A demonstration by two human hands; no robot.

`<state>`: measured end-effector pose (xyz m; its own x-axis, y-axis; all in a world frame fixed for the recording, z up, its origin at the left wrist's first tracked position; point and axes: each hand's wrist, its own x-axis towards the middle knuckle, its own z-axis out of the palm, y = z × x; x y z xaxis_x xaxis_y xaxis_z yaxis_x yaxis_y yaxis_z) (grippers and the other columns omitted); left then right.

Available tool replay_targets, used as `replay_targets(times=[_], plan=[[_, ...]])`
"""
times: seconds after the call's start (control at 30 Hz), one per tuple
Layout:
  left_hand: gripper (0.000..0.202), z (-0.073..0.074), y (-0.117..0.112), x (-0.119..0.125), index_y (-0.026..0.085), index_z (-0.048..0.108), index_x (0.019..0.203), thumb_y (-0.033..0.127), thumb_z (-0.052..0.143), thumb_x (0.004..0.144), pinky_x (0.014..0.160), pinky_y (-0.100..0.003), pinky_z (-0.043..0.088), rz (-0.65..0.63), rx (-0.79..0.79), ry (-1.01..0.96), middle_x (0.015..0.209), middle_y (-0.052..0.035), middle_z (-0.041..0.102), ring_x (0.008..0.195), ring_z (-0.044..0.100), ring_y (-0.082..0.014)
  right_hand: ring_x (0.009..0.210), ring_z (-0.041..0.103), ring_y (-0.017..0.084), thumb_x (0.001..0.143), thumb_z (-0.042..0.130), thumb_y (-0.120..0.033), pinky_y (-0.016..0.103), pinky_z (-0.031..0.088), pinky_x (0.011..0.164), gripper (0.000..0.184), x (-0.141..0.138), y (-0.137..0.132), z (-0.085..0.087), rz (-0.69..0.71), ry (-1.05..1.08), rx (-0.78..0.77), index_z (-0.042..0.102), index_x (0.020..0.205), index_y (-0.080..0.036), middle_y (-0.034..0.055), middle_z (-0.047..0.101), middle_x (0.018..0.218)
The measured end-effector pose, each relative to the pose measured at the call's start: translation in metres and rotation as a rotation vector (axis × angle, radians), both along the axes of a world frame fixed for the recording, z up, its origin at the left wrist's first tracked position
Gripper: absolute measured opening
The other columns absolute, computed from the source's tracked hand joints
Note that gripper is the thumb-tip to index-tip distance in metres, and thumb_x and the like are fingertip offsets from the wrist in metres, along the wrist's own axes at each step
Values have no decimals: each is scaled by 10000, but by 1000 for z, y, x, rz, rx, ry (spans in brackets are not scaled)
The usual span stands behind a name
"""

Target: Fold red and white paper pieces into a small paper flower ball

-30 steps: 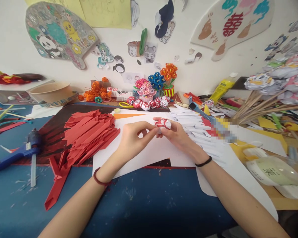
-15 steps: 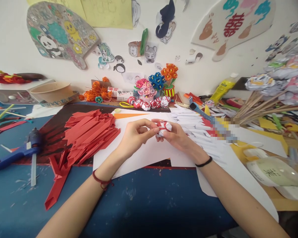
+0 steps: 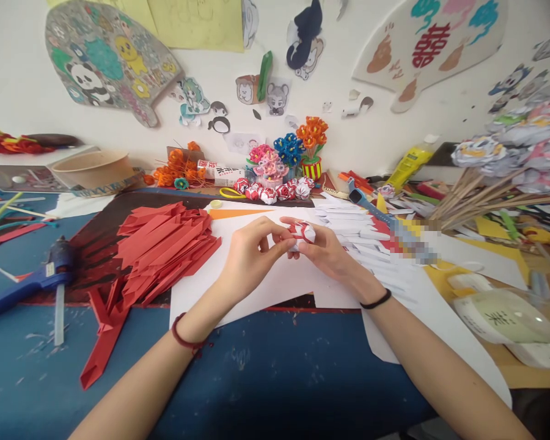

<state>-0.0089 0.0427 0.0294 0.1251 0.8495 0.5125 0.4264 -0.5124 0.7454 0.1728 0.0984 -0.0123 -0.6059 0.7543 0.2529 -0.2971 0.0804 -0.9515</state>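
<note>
A red and white folded-paper ball [image 3: 305, 231] is held between both hands above white paper sheets [image 3: 256, 284]. My left hand [image 3: 256, 250] pinches its near left side with thumb and fingertips. Wrapped about its right side is my right hand [image 3: 323, 249], whose fingers partly hide it. To the left lies a pile of folded red paper strips [image 3: 165, 244], with a few joined red strips [image 3: 103, 342] at its near end. Folded white paper strips [image 3: 362, 238] are spread on the right. Similar red and white paper balls [image 3: 269, 194] sit in a row at the back.
A blue glue gun [image 3: 50, 275] stands at the left, near a beige bowl [image 3: 91, 168]. Along the wall are small craft flowers in a striped pot [image 3: 311, 168]. On the right are a yellow bottle [image 3: 411, 164], paper flowers on sticks [image 3: 481, 153] and a clear plastic package [image 3: 508, 318].
The ball has turned slightly in my fingers, showing more red on top. My left thumb and fingers have shifted a little against it. The view has moved very slightly.
</note>
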Motion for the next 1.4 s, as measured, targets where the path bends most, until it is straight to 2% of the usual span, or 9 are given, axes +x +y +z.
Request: replay_targets(times=[0.3,0.47,0.6,0.9,1.2,1.3,1.4], plan=[[98,-1,-1,-2,187,642,825,209,612,916,613,-236,388,-13,11,178,813,8,618,657,504,-99,802,596,160,788,786,-326,320,529,724,568,0,3,-6,-3,7,-24,597,1316,-234,43,668,950],[130,-2,-3,-1,180,600,838,207,546,954,696,-245,407,-13,84,252,859,0,603,768,553,-115,794,591,150,800,777,-331,313,530,726,557,-1,4,-7,-1,9,-7,599,1320,-245,47,668,996],[160,-2,-5,0,175,582,834,219,515,972,705,-252,401,-2,128,303,867,-2,587,780,543,-117,781,585,144,805,772,-325,304,524,713,518,-1,5,-7,3,21,7,621,1294,-242,45,668,988],[189,5,-3,-1,165,641,835,185,513,972,649,-235,399,-65,52,88,817,-17,632,730,539,-110,771,582,157,811,757,-384,332,522,719,514,0,0,2,10,27,-11,622,1289,-252,26,633,910],[103,5,-5,1,172,659,821,217,626,908,607,-236,371,-14,40,146,773,-5,634,657,488,-104,830,581,178,824,741,-405,343,532,745,571,0,-3,4,18,13,-15,565,1347,-258,48,639,971],[122,3,-5,0,172,640,800,225,623,910,606,-235,370,5,48,167,749,2,629,655,492,-104,826,612,184,824,739,-420,344,550,735,610,-1,-2,4,-19,-21,4,525,1374,-265,40,645,946],[126,1,-5,0,176,640,796,233,627,907,606,-233,369,57,82,191,742,13,630,653,509,-98,833,650,187,829,739,-401,340,569,725,558,-3,-1,2,-80,-69,24,550,1335,-263,54,663,1010]])
